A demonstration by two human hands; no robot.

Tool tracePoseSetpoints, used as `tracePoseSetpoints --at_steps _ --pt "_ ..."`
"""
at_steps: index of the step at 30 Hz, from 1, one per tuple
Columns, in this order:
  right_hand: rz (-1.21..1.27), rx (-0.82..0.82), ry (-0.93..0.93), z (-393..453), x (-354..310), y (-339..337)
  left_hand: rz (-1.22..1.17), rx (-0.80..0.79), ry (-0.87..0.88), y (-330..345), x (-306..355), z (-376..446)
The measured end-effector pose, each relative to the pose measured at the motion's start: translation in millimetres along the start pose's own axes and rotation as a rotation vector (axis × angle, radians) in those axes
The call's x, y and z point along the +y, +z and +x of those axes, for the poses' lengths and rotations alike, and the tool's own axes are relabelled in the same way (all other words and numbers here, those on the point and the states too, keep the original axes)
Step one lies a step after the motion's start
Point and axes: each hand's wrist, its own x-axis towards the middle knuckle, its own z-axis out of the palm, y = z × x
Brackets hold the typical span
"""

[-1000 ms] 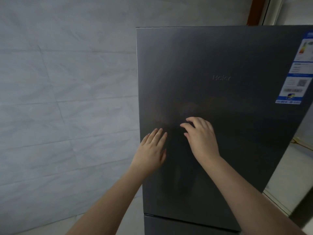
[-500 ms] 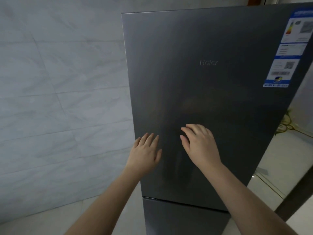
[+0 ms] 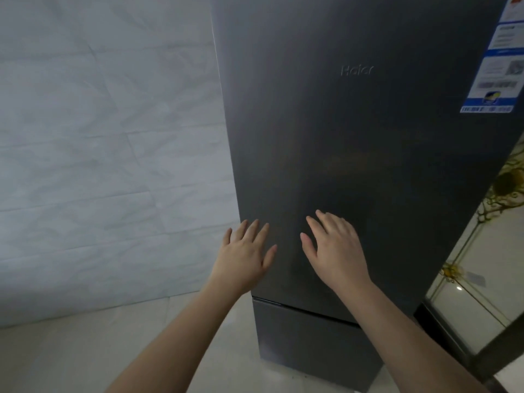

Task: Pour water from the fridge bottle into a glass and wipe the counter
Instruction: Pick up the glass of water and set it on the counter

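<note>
From the head view, your left hand and right hand are both spread flat, fingers straight, against the lower part of the closed grey fridge door. The left hand sits at the door's left edge, beside the tiled wall; the bottle is out of sight.

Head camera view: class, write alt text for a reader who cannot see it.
Two bare hands, left hand and right hand, reach with straight fingers toward the closed upper door of a tall dark grey metal fridge. A blue and white energy label sits at its top right; pale grey marbled wall tiles stand left.
</note>
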Motion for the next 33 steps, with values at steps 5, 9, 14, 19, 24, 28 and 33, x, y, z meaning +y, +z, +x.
tracePoseSetpoints --at_steps 5,9,14,19,24,28,33 --pt "-0.009 -0.079 0.001 -10 -15 0 0.022 -0.011 -0.051 2 -4 -20" --pt "0.004 -0.123 -0.041 -15 -31 -2 0.015 -0.057 -0.097 1 -12 -36" --pt "0.005 -0.191 -0.109 -20 -66 0 -0.015 -0.121 -0.198 -8 -35 -69" --pt "0.045 -0.246 -0.202 -32 -121 7 0.012 -0.078 -0.286 -18 -79 -115" --pt "0.08 -0.319 -0.304 -53 -191 15 0.03 -0.07 -0.386 -24 -130 -172" --pt "0.105 -0.325 -0.385 -75 -251 12 0.034 -0.045 -0.476 -30 -165 -225" --pt "0.149 -0.316 -0.49 -101 -329 2 0.05 -0.022 -0.596 -45 -213 -302"
